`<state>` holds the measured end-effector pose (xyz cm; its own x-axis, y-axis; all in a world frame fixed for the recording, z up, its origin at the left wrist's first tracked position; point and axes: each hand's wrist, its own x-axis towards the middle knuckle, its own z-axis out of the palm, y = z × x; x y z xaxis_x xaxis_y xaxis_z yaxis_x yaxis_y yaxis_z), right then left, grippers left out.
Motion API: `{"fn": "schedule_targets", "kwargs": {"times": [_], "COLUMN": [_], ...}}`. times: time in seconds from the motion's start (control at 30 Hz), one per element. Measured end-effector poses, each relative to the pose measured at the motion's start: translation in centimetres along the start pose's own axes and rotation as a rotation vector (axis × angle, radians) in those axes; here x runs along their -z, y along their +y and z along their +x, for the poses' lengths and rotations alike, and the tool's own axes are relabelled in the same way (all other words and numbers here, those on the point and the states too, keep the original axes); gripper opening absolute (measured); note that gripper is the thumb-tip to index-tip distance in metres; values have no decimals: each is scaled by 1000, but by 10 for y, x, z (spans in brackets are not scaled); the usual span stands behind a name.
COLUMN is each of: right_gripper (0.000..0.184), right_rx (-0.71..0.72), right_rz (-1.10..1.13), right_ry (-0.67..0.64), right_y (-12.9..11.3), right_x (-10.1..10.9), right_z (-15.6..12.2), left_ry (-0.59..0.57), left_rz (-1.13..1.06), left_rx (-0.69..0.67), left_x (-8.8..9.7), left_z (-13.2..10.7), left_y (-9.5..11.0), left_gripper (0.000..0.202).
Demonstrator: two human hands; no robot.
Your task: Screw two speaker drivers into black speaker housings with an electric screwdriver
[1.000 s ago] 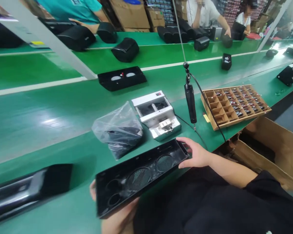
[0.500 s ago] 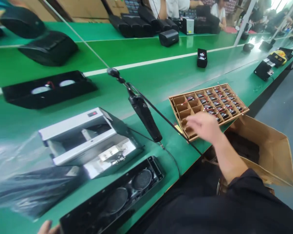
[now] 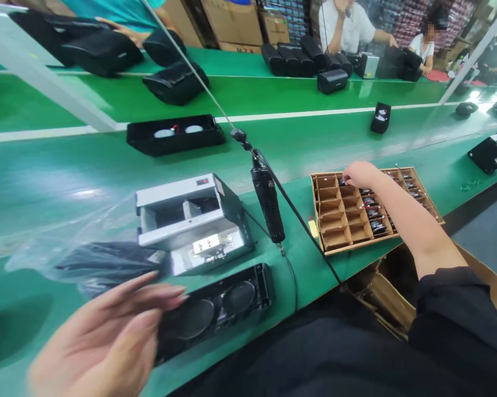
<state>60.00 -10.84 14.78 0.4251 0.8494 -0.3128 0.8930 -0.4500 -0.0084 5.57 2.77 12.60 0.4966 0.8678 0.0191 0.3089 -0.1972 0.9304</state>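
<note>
Black speaker housing [image 3: 213,314] lies within reach of the open left hand [image 3: 103,336]; the right hand [image 3: 362,175], grip unclear, dips into a cardboard parts tray [image 3: 356,248].

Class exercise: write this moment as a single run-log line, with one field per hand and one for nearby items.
left hand: open, beside black speaker housing | right hand: fingers in cardboard-divided tray | nearby: hanging electric screwdriver

Blurred left hand [image 3: 102,336]; fingertips of right hand [image 3: 360,175] hidden in divided tray [image 3: 356,245]
</note>
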Motion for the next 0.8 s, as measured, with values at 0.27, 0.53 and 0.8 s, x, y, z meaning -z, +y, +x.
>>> {"fn": "schedule_targets", "kwargs": {"times": [0.27, 0.53, 0.8], "right_gripper": [43, 28, 48], "right_rx": [36, 476, -98], "right_rz": [139, 363, 193], "right_ry": [326, 309, 238], "right_y": [11, -70, 26], "right_x": [35, 37, 5], "right_z": [-57, -146, -65], "left_ry": [-618, -948, -601], "left_rz": [-423, -801, -550], "left_rx": [40, 267, 476], "left_x": [-122, -189, -63], "left_z": [31, 47, 17], "left_y": [81, 104, 27], "left_gripper": [81, 106, 90]}}
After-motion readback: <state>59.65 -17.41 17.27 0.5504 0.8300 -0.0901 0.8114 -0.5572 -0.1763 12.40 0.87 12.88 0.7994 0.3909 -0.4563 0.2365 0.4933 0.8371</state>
